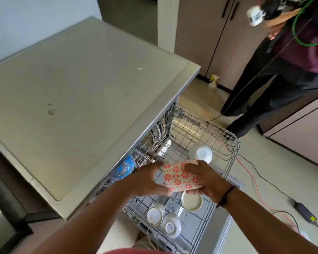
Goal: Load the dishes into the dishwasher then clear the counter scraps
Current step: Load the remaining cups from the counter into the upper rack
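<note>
A kitchen with a pale floor [275, 162] and tall cabinets [205, 43] at the back. The grey counter [81, 88] fills the left side, with a small dark stain [51, 111] near its middle. Under its right edge the dishwasher is open and the wire rack [233, 153] is pulled out. Both hands hold a cup [181, 176] with red flowers above the middle of the rack: the left hand [149, 182] grips its left side, the right hand [207, 182] its right side. In the rack stand 4 white dishes upside down: a bowl [200, 153] near the far right edge, a bowl [192, 201] just under the cup, and 2 cups [155, 216] [171, 227] at the near edge. Another person [292, 66] stands at the top right. Cables [261, 180] lie on the floor, and a spray bottle [213, 81] stands by the cabinets.
</note>
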Motion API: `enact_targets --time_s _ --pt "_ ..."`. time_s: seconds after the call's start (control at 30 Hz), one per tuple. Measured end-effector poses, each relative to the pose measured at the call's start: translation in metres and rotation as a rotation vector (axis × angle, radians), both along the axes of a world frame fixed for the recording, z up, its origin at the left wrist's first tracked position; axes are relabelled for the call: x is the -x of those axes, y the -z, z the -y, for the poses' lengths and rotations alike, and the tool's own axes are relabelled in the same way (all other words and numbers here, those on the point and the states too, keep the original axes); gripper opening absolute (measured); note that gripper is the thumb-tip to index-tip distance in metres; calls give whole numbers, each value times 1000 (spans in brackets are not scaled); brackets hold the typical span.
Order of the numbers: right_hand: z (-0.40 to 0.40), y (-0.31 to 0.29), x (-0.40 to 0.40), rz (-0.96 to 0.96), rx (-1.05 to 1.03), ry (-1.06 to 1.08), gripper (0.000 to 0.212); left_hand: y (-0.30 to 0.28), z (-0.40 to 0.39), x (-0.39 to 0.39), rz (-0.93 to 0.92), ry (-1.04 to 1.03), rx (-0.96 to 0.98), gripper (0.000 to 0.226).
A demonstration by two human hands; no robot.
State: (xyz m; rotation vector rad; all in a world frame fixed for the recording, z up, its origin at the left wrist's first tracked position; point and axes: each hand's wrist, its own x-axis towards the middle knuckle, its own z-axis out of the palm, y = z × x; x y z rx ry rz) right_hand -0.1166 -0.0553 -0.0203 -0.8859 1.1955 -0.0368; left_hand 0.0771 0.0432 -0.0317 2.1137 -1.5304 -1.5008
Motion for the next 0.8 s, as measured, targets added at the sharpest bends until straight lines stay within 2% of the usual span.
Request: enact_targets --time_s 0.07,0.13,0.23,0.4,0.5,0.63,0.8 --pt "-5 17 -14 -102 103 -69 62 26 -21 -4 402 153 -76 115" --pt "-10 39 -29 -216 313 -237 67 51 -46 -7 574 220 -138 123" --pt "-24 61 -52 -329 548 -548 81 75 -78 -12 622 125 -71 120" --pt "-55 87 -93 -350 850 -1047 85 98 -115 -15 590 29 -69 105" --pt "-70 99 -113 -318 951 -1323 89 104 -129 -16 634 4 30 99" --pt "-80 119 -127 -273 1061 -1541 89 108 -135 -21 625 13 57 88" --pt "-86 135 -135 -202 1220 -1682 74 113 -140 -23 651 14 141 80"
